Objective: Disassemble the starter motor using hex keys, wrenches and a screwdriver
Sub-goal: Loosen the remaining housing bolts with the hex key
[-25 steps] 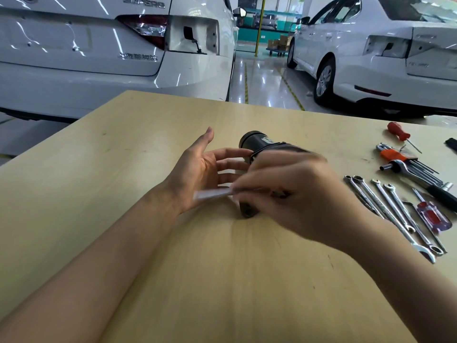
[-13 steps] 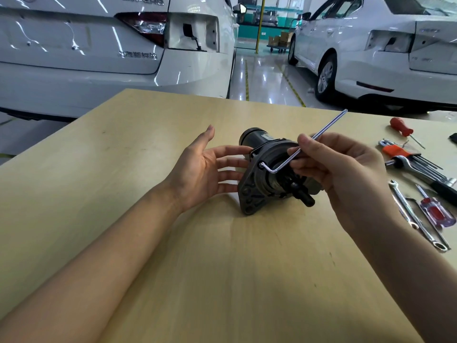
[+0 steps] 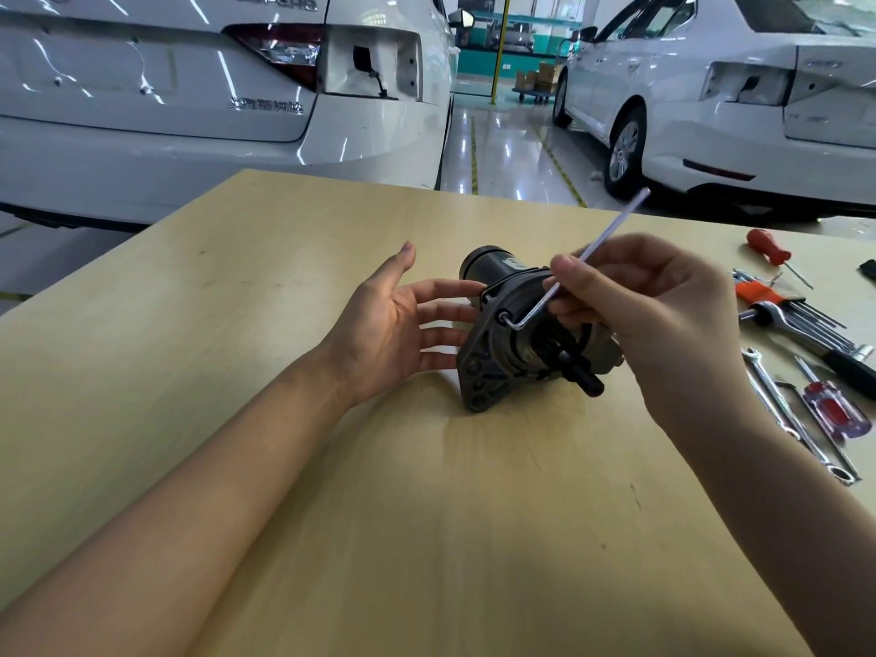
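Observation:
The starter motor (image 3: 502, 353) lies on its side in the middle of the wooden table (image 3: 426, 538), its dark nose housing and pinion shaft facing me. My left hand (image 3: 393, 324) has straight fingers touching the motor's left side. My right hand (image 3: 640, 305) pinches a silver L-shaped hex key (image 3: 588, 258) by its long arm. The key's short end sits in a bolt head on the upper left of the housing, and its long arm points up to the right.
At the table's right edge lie a red screwdriver (image 3: 770, 248), a hex key set in an orange holder (image 3: 777, 296), a black-handled tool (image 3: 844, 362), combination wrenches (image 3: 796, 419) and a red-and-clear screwdriver (image 3: 836, 410). Two white cars stand behind the table.
My right hand swung the hex key from pointing left across the motor to pointing up-right, short end in the housing bolt. The left hand has stayed against the motor.

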A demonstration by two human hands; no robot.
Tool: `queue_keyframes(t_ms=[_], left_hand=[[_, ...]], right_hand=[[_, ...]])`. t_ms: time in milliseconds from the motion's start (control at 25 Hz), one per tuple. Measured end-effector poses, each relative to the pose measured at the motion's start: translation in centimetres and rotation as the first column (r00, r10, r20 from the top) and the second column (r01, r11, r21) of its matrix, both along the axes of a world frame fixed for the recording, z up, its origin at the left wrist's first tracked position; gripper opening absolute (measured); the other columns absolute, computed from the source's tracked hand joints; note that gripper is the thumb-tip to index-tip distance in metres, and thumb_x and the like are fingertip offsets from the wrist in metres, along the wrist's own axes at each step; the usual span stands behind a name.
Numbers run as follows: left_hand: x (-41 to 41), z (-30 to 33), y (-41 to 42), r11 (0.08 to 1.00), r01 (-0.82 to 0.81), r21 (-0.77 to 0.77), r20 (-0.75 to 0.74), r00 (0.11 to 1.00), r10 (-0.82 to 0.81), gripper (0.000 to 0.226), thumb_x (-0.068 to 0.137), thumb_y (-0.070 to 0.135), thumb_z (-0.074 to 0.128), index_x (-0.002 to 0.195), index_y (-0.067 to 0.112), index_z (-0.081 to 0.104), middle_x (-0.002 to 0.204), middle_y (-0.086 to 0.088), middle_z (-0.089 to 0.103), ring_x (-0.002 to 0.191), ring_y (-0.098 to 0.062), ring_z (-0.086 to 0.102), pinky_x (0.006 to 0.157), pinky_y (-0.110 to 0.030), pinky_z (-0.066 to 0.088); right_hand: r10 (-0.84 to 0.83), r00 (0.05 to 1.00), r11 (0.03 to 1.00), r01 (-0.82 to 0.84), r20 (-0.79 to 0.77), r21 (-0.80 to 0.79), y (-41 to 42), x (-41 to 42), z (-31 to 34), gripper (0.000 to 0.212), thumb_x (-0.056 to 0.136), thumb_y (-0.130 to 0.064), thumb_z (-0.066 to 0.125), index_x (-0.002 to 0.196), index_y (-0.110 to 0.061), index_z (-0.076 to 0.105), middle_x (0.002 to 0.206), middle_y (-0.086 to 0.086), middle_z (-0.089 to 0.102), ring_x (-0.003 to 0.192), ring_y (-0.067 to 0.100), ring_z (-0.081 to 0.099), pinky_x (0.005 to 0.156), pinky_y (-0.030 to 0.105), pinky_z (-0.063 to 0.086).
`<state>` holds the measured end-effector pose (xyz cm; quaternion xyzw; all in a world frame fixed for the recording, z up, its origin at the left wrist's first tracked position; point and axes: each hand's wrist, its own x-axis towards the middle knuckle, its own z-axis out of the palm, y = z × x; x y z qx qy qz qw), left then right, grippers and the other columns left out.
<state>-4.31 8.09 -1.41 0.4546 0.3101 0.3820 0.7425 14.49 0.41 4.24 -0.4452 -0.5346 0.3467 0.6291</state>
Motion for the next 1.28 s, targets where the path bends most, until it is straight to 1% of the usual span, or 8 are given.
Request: queue_keyframes(t_ms=[120,240,320,440,600,760,960,1280], left_hand=[[0.1,0.1,-0.1,1.0,-0.003,-0.006,0.005,1.0,0.003,0.072,0.094,0.063,0.022,0.09,0.016,0.077,0.093,-0.008,0.069,0.077,-0.021,0.066,0.069,-0.033,0.053],[0.0,0.1,-0.2,1.0,0.0,-0.029,0.038,0.999,0.001,0.073,0.094,0.063,0.022,0.082,0.017,0.078,0.082,-0.005,0.068,0.075,-0.021,0.064,0.068,-0.032,0.05],[-0.2,0.1,-0.1,0.998,0.011,-0.064,0.051,0.999,-0.008,0.075,0.093,0.065,0.023,0.093,0.013,0.077,0.092,-0.008,0.068,0.084,-0.024,0.061,0.071,-0.033,0.048],[-0.3,0.1,0.0,0.998,0.016,-0.058,0.029,0.999,-0.015,0.078,0.093,0.067,0.021,0.099,0.011,0.076,0.092,-0.006,0.069,0.075,-0.02,0.063,0.062,-0.028,0.051],[-0.2,0.1,0.1,0.999,0.025,-0.046,0.037,0.999,-0.024,0.077,0.093,0.066,0.023,0.1,0.01,0.075,0.092,-0.007,0.068,0.078,-0.022,0.063,0.071,-0.035,0.048],[-0.1,0.0,0.1,1.0,0.014,-0.016,0.022,1.0,-0.014,0.074,0.093,0.064,0.022,0.1,0.012,0.074,0.096,-0.009,0.068,0.078,-0.022,0.065,0.067,-0.031,0.053],[-0.1,-0.1,0.1,1.0,0.002,-0.005,0.021,1.0,-0.002,0.072,0.094,0.063,0.023,0.1,0.013,0.074,0.099,-0.012,0.067,0.076,-0.023,0.065,0.065,-0.031,0.054],[-0.2,-0.1,0.1,1.0,0.003,0.011,0.009,1.0,-0.004,0.072,0.094,0.063,0.023,0.101,0.013,0.074,0.099,-0.011,0.068,0.079,-0.023,0.065,0.069,-0.032,0.054]], right_hand=[[-0.098,0.9,0.968,-0.014,0.425,0.252,0.4,-1.7,0.9,0.013,0.08,-0.01,0.074,0.093,-0.015,0.073,0.055,-0.007,0.064,0.052,0.003,0.061,0.057,0.016,0.049],[-0.108,0.431,0.925,-0.287,0.896,0.249,0.4,-3.5,1.7,0.015,0.087,-0.012,0.064,0.097,-0.016,0.075,0.074,-0.006,0.063,0.067,0.01,0.06,0.066,0.028,0.048],[-0.079,0.079,0.897,-0.43,0.994,0.106,-0.2,-4.3,1.0,0.021,0.09,-0.012,0.051,0.09,-0.017,0.071,0.088,-0.002,0.062,0.086,0.018,0.06,0.079,0.032,0.045],[-0.173,-0.039,0.844,-0.522,0.984,0.127,-1.2,-4.2,0.5,0.032,0.083,-0.007,0.039,0.061,-0.013,0.062,0.067,0.004,0.06,0.072,0.022,0.057,0.076,0.028,0.031],[-0.053,0.375,0.842,-0.481,0.926,0.243,-1.2,-2.0,-0.1,0.007,0.08,-0.007,0.072,0.077,-0.012,0.076,0.073,0.0,0.066,0.072,0.01,0.06,0.072,0.017,0.042],[0.077,0.979,0.985,-0.103,0.187,0.137,-1.6,-0.2,-0.3,0.006,0.072,-0.019,0.075,0.073,-0.013,0.072,0.064,-0.001,0.069,0.054,0.005,0.06,0.052,0.014,0.045],[0.105,0.968,0.981,-0.138,-0.226,-0.136,-0.5,1.1,-0.8,0.012,0.07,-0.018,0.071,0.066,-0.008,0.064,0.068,0.009,0.069,0.057,0.014,0.065,0.058,0.019,0.053],[0.128,0.954,0.972,-0.174,-0.27,-0.156,0.0,1.3,-0.8,0.014,0.071,-0.018,0.069,0.067,-0.008,0.059,0.069,0.009,0.07,0.059,0.014,0.066,0.058,0.019,0.053]])
